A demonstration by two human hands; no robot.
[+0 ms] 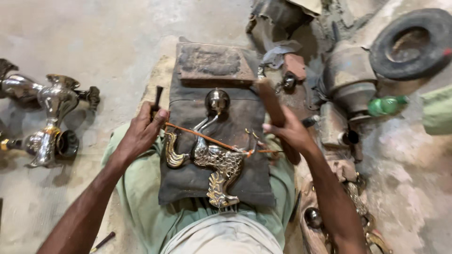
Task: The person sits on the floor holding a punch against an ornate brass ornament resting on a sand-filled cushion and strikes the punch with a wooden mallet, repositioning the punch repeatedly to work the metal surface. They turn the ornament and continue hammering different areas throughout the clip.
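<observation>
Cut off below by pale cloth, both forearms reach out over a dark lap cloth point(188, 181) where a brass bird figure point(214, 162) lies between the grips, left hand point(141, 131) pinching a dark chisel point(157, 99), right hand point(289, 131) wrapped round a wooden mallet point(270, 106), with a rubber tyre point(412, 42) far beyond it.
</observation>
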